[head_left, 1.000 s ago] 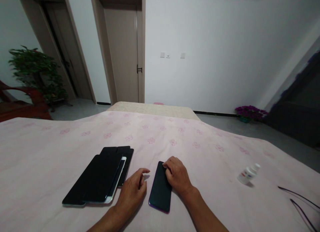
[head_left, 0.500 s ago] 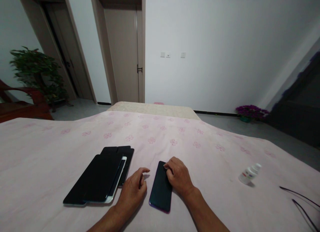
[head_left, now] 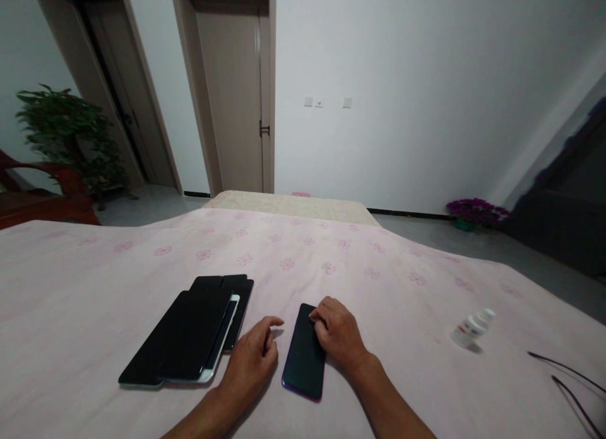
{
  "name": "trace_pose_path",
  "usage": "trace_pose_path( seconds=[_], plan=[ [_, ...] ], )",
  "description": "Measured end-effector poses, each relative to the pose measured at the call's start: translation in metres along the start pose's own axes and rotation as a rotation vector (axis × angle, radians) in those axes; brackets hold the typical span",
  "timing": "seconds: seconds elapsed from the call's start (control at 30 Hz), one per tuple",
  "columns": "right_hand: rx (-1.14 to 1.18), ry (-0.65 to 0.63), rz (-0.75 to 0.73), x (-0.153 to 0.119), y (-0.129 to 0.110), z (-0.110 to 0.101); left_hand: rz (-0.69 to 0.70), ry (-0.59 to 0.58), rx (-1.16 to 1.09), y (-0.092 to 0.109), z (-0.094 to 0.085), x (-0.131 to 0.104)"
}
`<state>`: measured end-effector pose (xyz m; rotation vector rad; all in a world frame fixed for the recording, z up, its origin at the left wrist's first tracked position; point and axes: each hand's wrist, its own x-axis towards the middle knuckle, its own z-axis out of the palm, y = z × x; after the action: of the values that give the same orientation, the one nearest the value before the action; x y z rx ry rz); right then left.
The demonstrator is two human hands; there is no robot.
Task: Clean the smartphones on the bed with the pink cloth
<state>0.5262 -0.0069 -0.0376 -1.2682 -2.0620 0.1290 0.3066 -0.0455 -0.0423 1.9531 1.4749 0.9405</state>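
Note:
A dark phone with a purple-blue edge lies flat on the pink flowered cloth. My right hand rests over its upper right part, fingers curled together at the screen; whatever they may pinch is too small to see. To the phone's left, my left hand rests on the cloth with nothing in it, index finger stretched out and the others loosely bent. Beside that hand lies a pile of black-screened phones or tablets, among them a white-framed one.
A small white bottle stands at the right on the cloth. Two dark cable ends lie near the right edge. Beyond the cloth are a wooden chair, a green plant, doors and purple flowers.

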Motion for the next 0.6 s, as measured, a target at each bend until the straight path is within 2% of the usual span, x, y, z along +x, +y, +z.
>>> trace_pose_path(
  seconds=[0.17, 0.33, 0.5, 0.6],
  plan=[
    [-0.114, 0.045, 0.065, 0.002, 0.008, 0.003, 0.115, -0.068, -0.031, 0.004, 0.0, -0.007],
    [-0.131, 0.058, 0.083, 0.001, 0.008, 0.006, 0.33, -0.261, -0.037, 0.008, 0.0, -0.012],
    [-0.122, 0.044, 0.077, 0.001, 0.009, 0.005, 0.375, -0.362, -0.022, 0.01, -0.001, -0.011],
    [-0.119, 0.031, 0.069, 0.002, 0.01, 0.004, 0.45, -0.414, 0.034, 0.012, -0.002, -0.012]
  ],
)
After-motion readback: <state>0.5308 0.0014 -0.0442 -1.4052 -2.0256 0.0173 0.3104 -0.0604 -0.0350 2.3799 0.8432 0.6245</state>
